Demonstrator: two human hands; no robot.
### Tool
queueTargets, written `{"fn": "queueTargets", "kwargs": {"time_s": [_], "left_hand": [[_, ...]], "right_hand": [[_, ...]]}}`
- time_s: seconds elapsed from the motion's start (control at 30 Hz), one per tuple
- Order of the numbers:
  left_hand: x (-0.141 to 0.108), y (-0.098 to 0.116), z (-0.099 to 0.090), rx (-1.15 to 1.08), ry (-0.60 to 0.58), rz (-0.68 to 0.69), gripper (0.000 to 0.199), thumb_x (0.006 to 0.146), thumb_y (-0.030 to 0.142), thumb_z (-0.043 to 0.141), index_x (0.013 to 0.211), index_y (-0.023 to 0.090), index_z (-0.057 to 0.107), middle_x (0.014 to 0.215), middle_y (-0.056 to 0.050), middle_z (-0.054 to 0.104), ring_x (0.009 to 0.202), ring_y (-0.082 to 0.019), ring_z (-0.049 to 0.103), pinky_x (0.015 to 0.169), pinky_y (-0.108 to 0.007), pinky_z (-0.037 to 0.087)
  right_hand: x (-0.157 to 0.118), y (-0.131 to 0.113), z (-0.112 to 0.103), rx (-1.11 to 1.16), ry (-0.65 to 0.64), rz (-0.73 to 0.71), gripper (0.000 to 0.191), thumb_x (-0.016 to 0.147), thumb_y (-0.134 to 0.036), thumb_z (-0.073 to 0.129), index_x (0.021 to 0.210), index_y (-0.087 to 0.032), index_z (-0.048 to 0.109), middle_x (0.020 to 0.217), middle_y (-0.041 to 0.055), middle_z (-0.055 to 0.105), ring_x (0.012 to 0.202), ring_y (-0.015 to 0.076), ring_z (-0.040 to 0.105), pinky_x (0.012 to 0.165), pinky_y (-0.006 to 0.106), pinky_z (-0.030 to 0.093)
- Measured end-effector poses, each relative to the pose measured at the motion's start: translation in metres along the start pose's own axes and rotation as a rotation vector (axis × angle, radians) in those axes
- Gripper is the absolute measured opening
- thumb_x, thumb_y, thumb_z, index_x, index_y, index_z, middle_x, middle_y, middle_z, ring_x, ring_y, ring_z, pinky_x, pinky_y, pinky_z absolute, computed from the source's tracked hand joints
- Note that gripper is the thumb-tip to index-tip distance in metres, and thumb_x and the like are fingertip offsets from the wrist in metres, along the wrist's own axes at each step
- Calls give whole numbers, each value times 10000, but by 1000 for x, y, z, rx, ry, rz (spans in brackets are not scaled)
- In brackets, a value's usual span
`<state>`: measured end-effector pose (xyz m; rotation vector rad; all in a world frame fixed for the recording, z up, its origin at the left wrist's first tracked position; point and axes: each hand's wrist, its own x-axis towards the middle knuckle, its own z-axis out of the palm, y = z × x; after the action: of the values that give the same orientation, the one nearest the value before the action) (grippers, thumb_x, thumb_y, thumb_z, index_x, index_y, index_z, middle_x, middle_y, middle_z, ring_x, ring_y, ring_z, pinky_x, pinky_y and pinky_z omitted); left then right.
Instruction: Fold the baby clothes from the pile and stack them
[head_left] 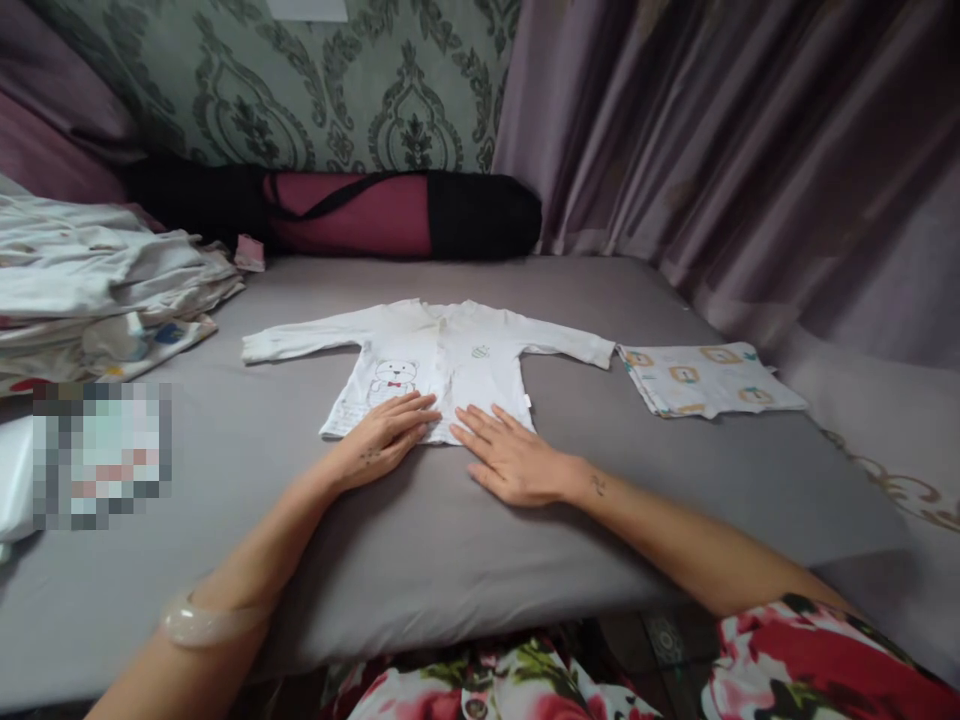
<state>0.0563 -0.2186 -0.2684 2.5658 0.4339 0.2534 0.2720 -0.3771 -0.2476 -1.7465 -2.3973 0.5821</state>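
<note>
A small white shirt (480,365) with a printed bear lies flat on the grey sheet, both sleeves spread out sideways. My left hand (386,437) rests on its lower hem below the bear print, fingers extended and pointing right. My right hand (514,455) lies on the hem to the right of the shirt's middle, palm down with the fingers spread. The two hands are apart, and neither one grips the fabric. To the right, a folded white cloth with orange animal prints (716,380) lies near the end of the right sleeve.
Piled clothes (97,270) sit at the left, with a small pink item (250,253) beside them. A black and maroon long bag (360,215) lies along the wall. A white object (16,480) and a blurred-out patch are at the left edge. Purple curtains hang at the right.
</note>
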Motion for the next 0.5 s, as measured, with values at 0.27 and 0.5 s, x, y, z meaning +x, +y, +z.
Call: {"fn": "queueTargets", "kwargs": {"time_s": [0.27,0.5], "left_hand": [[-3,-7,8,52,36,16,439,1001,461,359,1330,281,587,1493,-27,476,1415,-251,381,1170,-478,330],[15,10,-15,123,23,78,392,988,458,384,1125,254,690,1298,-67,647,1209,-253,585,1033,-424,465]], "right_hand": [[-50,-9,-42,451,-51,-45,401,985,-382,422,1214,-188,688,1231,72,689,1223,190,576,1055,321,417],[-71,141,-90,119,491,681,301,914,-245,496,1073,-195,747,1065,71,744,1007,217,666,896,307,486]]}}
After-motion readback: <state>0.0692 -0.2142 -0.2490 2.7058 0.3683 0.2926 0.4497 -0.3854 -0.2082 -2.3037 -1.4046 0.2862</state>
